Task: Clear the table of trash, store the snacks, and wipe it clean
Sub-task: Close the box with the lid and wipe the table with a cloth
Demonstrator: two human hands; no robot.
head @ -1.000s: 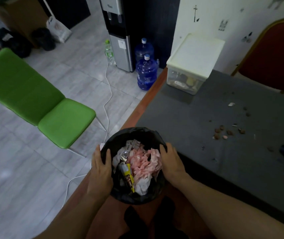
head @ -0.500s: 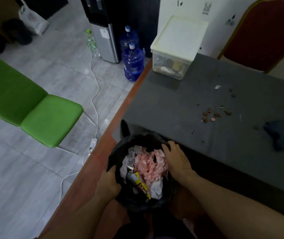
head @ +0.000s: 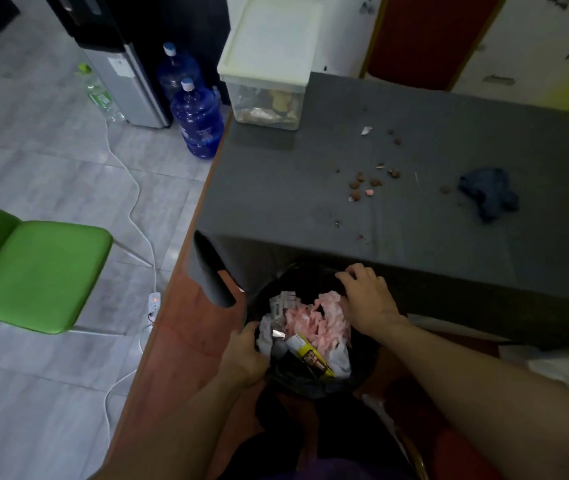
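Trash filled the black-lined trash bin (head: pixel 310 388), which sat low in front of the person, just below the near edge of the table (head: pixel 276 202). The left hand (head: pixel 245 356) grip was closed round the near-left rim; the right hand (head: pixel 368 303) grip curled over the far-right rim. The bin stood upright, mouth upward. The yellow wrapper (head: pixel 312 356) inside lay with its long axis running near-right to far-left.

Judged progress: large trash collected. Not yet done: crumbs (head: pixel 362 187) lay scattered mid-table, and the blue cloth (head: pixel 489 195) lay unused just to their right. At the far-left corner, the lidded snack box (head: pixel 269 88) held packets, so storing appeared complete.
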